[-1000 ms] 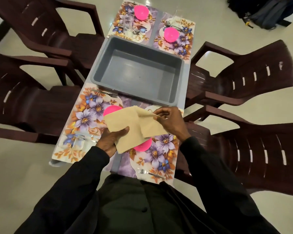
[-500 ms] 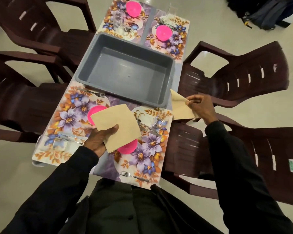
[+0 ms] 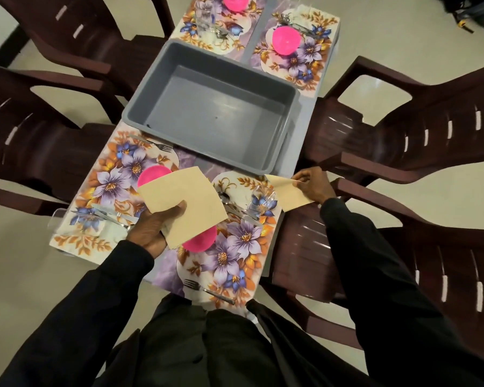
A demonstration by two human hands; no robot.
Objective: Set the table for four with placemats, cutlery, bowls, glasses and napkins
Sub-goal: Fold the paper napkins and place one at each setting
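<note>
My right grip (image 3: 309, 184) pinches one napkin (image 3: 289, 196), drop spot just left of it
The placemat (image 3: 235, 247) edge by the glass (image 3: 260, 202) sits nearest that hand; left grip (image 3: 154, 227) clutches the spare napkins (image 3: 185, 202).

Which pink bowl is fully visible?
The far-right bowl. The napkins in the left hand overlap the near-left bowl and near-right bowl; the frame crops the far-left bowl.

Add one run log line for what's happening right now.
left hand: holds napkins | right hand: pinches single napkin at near-right mat edge | tub: empty
</note>
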